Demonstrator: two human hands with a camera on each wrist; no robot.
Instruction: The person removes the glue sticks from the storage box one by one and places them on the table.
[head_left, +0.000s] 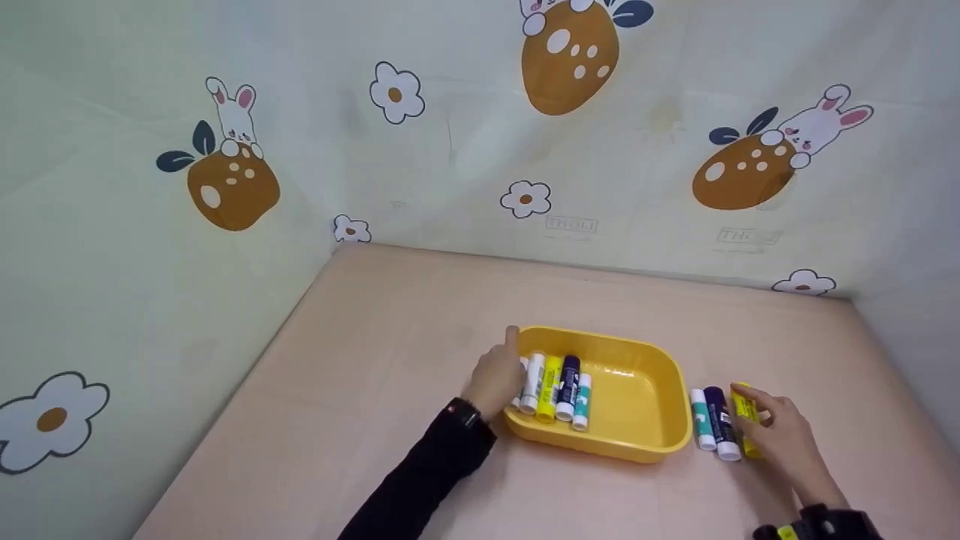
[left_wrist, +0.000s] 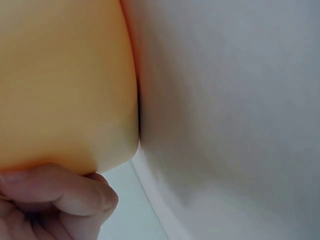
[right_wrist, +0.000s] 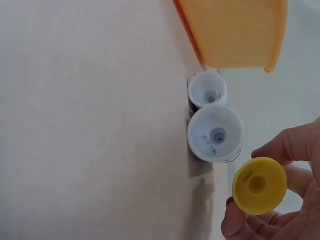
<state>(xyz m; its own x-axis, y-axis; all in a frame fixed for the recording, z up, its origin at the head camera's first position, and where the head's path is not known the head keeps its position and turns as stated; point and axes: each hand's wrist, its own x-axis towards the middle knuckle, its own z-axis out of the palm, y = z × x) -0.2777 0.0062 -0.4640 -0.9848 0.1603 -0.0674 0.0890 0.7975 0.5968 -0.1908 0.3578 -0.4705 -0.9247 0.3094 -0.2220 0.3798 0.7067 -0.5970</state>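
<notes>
My left hand [head_left: 496, 379] grips the left end of a yellow plastic tray [head_left: 637, 452]; in the left wrist view its curled fingers [left_wrist: 75, 195] press against the tray's outer wall. Inside the tray lie glue sticks side by side: white ones [head_left: 532, 384], a yellow one [head_left: 550, 388], a dark blue one [head_left: 568, 388] and a small teal-and-white one [head_left: 582, 403]. My right hand [head_left: 784, 439] pinches a yellow glue stick [right_wrist: 260, 186] between thumb and fingers, held off the table in the right wrist view. Beside it lie a dark blue glue stick [head_left: 721, 424] and a teal-and-white one [head_left: 703, 420].
The table [head_left: 375, 337] has a plain peach covering. Pale walls [head_left: 450, 165] printed with rabbits, fruit and flowers enclose its left, back and right sides. The tray stands between my two hands, its right end close to the loose glue sticks.
</notes>
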